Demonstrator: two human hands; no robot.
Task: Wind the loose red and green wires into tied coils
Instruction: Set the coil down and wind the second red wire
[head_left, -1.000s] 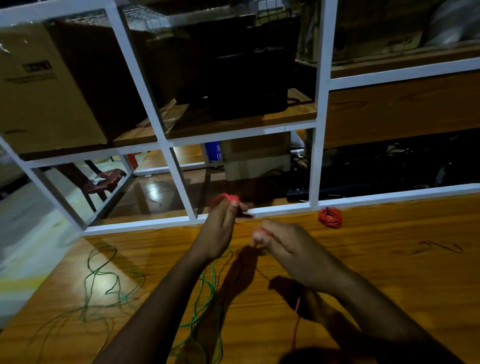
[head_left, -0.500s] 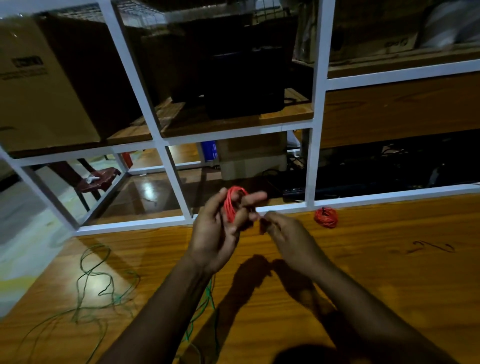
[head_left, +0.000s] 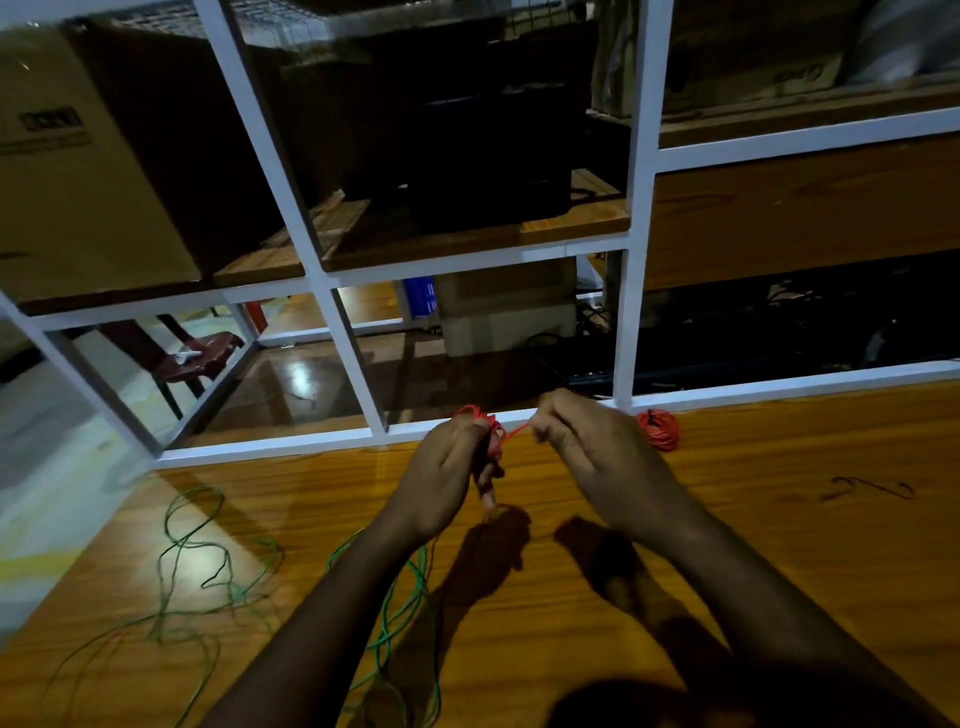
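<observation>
Near the table's far edge, the left hand (head_left: 447, 467) grips a small red wire coil (head_left: 491, 431), fingers curled round it. A short taut strand runs rightward from the coil to the right hand (head_left: 597, 452), which pinches its end just beside. A finished red coil (head_left: 658, 428) lies further right on the wooden table (head_left: 779, 545). Loose green wire (head_left: 218, 571) sprawls toward the near-left corner, nearer the left arm.
</observation>
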